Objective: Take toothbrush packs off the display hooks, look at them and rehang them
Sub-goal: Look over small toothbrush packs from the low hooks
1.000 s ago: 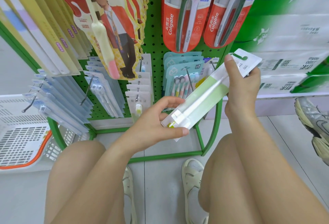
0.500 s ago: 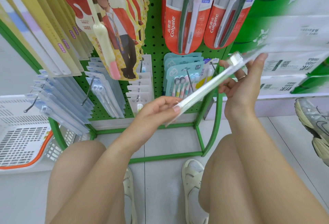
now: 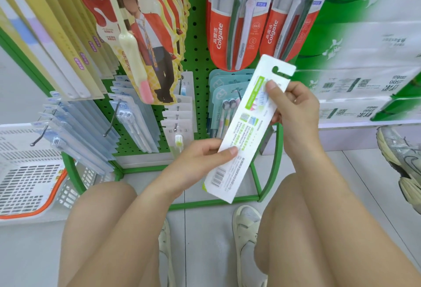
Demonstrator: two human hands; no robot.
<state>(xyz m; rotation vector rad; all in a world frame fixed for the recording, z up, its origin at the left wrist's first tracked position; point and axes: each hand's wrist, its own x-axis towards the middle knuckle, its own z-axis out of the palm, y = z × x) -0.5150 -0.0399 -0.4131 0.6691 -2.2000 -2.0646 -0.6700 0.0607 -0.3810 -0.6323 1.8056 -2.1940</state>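
Note:
I hold a long white toothbrush pack point(image 3: 247, 131) with green print in front of the green pegboard rack point(image 3: 198, 63). Its printed back with a barcode faces me, hang hole at the top right. My left hand point(image 3: 200, 161) pinches its lower left edge between thumb and fingers. My right hand point(image 3: 293, 106) grips the upper part, thumb on the back face. Matching white packs point(image 3: 180, 127) hang on a low hook at the rack's middle. Teal multi-brush packs point(image 3: 224, 104) hang right behind the held pack.
Red Colgate packs point(image 3: 230, 29) hang above, cartoon-printed packs point(image 3: 145, 43) to their left, clear blue packs point(image 3: 75, 131) on low left hooks. A white basket with an orange rim point(image 3: 29, 182) sits at the left. Another person's sneaker point(image 3: 403, 168) stands at the right. My knees and shoes are below.
The pack has been flipped over: a second ago its front with the brush showed, then it was edge-on, now its printed back faces me. Both hands shifted their hold on it.

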